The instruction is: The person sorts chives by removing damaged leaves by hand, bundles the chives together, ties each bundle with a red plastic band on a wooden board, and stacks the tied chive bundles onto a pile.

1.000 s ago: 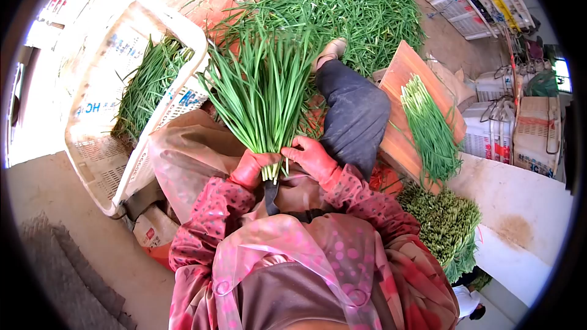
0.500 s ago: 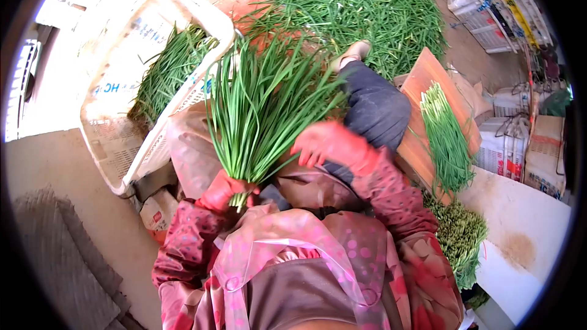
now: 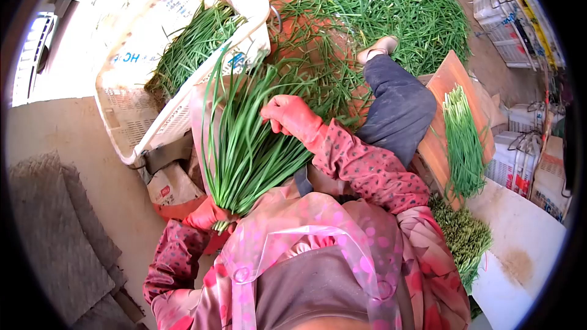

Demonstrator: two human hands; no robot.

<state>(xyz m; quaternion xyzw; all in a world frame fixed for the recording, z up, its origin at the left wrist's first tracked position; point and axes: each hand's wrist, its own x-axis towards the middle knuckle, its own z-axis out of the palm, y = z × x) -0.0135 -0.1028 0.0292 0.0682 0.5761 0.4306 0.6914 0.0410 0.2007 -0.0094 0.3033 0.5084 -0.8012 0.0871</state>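
Head view shows a bunch of long green leaves (image 3: 251,153) slanting in front of the person's apron (image 3: 299,290), its tips fanned out away from the body and its paler ends close to it. Wrapped firmly round the bunch near those ends is the left hand (image 3: 209,214), gloved in red. Over the upper leaves of the bunch is the right hand (image 3: 293,117), also red-gloved, its fingers curled; whether it pinches any leaf I cannot tell. Just left of the bunch is a large white crate (image 3: 125,107) with loose leaves (image 3: 195,49) inside. Beyond the bunch spreads a broad green heap (image 3: 403,18), a shoe (image 3: 377,47) at its near edge. Right of the bunch, past a dark trouser leg (image 3: 397,110), a wooden board (image 3: 435,110) bears a neat bundle (image 3: 465,146). Well left of the bunch, and nearer the person, lie grey mats (image 3: 55,232)
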